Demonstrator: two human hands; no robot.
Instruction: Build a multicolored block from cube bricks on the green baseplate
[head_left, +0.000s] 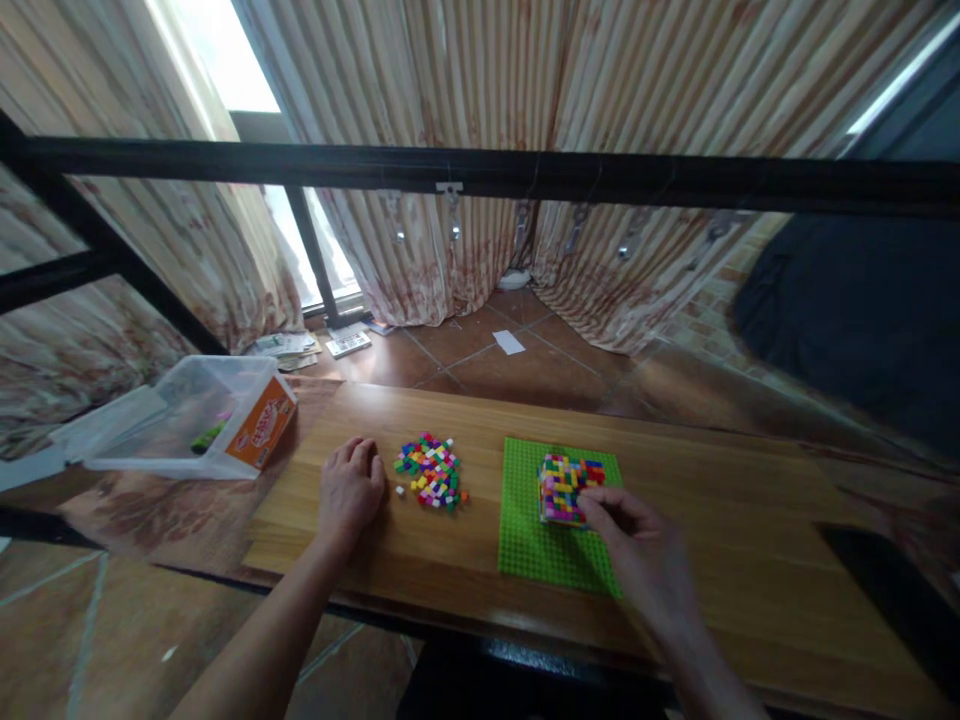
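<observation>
My left hand (352, 487) rests on the wooden board, its fingers loosely bent and apart, holding nothing that I can see. Just right of it lies a loose pile of small coloured building bricks (433, 470). A green studded baseplate (521, 535) carries a low block built of many-coloured bricks (559, 488). At the right side of that block my right hand (637, 535) has thumb and forefinger pinched together, touching its top edge. Whatever is between the fingertips is too small or hidden to make out.
A clear plastic bin (187, 400) with an orange label stands left of the wooden board (712, 480). A black metal rail (480, 170) crosses in front of striped curtains (480, 80). A dark flat object (885, 580) lies at the board's right end.
</observation>
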